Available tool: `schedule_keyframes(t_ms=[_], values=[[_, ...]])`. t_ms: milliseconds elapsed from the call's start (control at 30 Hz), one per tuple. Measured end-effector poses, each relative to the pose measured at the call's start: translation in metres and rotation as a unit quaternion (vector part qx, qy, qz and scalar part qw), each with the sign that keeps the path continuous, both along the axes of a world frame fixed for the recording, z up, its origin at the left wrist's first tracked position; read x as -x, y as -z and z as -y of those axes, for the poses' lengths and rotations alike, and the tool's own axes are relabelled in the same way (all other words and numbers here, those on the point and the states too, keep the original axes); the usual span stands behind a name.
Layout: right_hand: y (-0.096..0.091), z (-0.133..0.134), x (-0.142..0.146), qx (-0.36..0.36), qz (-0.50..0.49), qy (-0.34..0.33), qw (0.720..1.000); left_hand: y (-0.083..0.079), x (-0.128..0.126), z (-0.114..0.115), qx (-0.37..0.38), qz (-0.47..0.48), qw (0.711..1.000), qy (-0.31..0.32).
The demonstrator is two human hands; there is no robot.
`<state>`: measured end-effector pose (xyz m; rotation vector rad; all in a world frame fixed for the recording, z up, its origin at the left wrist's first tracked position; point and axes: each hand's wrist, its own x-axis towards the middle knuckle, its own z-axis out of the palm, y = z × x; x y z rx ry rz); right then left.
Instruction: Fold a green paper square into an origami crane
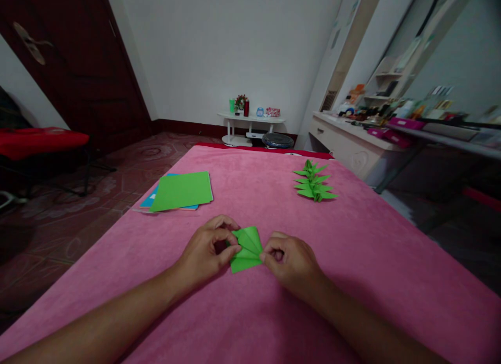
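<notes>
Between my two hands, just above or on the pink cloth, is a green sheet of origami paper (247,249) with several creases fanning across it. My left hand (207,246) pinches its left edge between thumb and index finger. On the right side, the thumb and fingertips of my right hand (291,259) close on the paper's right corner. Farther off to the right lies a row of folded green paper pieces with pointed tips (314,184). A stack of square paper sheets (182,189), green on top with blue beneath, rests at the left.
The pink cloth (250,171) covers the surface before me. Beyond its far edge stands a small white table (250,116) with a plant and cups. A cluttered white dresser (348,137) is at the right, a red-covered chair (43,139) at the left.
</notes>
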<state>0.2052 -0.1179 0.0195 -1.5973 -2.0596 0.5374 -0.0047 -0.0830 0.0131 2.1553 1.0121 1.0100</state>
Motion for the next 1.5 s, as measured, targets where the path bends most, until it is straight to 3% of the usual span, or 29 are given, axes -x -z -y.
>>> schedule_keyframes(t_ms=[400, 633, 1000, 1500], values=[[0.002, -0.002, -0.005, 0.024, -0.031, -0.018, 0.999, -0.002, 0.002, 0.001, -0.005, 0.006, 0.999, 0.032], [0.004, 0.000, -0.004, 0.017, -0.030, -0.022, 0.999, -0.005, 0.004, -0.001, -0.112, -0.046, 0.991, 0.060], [0.005, 0.001, 0.000, 0.003, -0.002, 0.009, 1.000, -0.001, -0.001, -0.007, 0.010, -0.028, 0.998, 0.047], [0.001, -0.001, 0.004, 0.003, 0.045, 0.023, 0.999, 0.007, -0.003, -0.011, -0.006, -0.023, 0.999, 0.038]])
